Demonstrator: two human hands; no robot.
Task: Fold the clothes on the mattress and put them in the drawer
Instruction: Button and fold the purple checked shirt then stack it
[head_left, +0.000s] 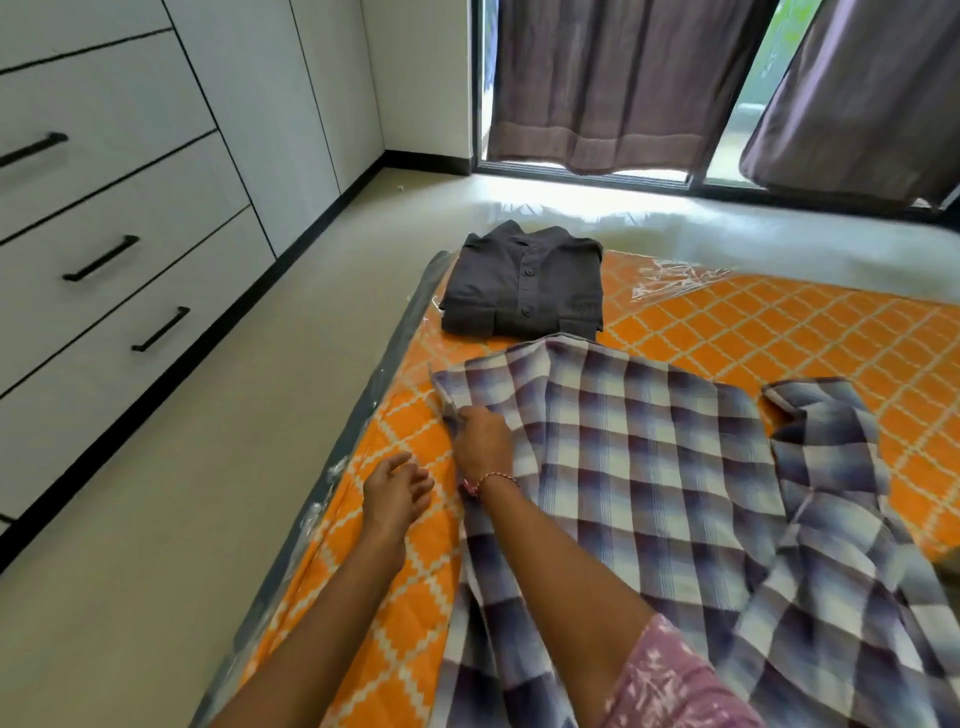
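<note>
A blue, purple and white checked shirt (649, 467) lies spread over the orange patterned mattress (779, 322), one sleeve out to the right. My right hand (483, 441) grips the shirt's left edge near its upper corner, fingers curled into the cloth. Just to its left, my left hand (397, 493) hovers over the mattress with relaxed fingers and holds nothing. A dark grey buttoned shirt (524, 286) sits folded at the mattress's far left corner. White drawers with black handles (104, 260) line the left wall, all closed.
The mattress lies on a pale floor (208, 467) and is wrapped in clear plastic, loose at the far side (675, 275). Brown curtains (613, 83) hang over a sliding glass door at the back. A strip of floor separates the mattress from the drawers.
</note>
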